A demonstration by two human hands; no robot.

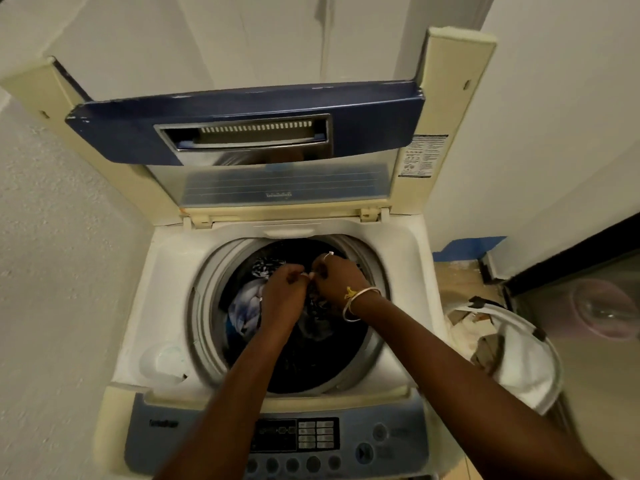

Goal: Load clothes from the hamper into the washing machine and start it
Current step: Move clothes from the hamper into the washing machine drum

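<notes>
top-loading washing machine [166, 271] fills the middle of the view, in a corner between white walls. its lid [242, 133], blue-framed with a clear pane, is folded up and back against the rear wall. the control panel [156, 441] runs along the near edge, with a dark display, a grid of small keys and a row of round buttons; the markings are too blurred to read.

drum [204, 306] is open, grey-rimmed and dark inside. clothes already lie in it: a pale blue-white garment [244, 306] on the left side and dark fabric across the rest.

white hamper [530, 362] sits on the floor just beside the machine's right side, with some beige and white pieces in it.

both forearms reach in over the panel. left hand [282, 292] and right hand [337, 277] meet above the drum's centre, knuckles nearly touching. the fingers of both are curled and clenched on a dark patterned garment [317, 299] that hangs between and below them into the drum.

right wrist carries thin bangles [360, 299] and a yellow thread. a ring [327, 255] shows on a right finger.
</notes>
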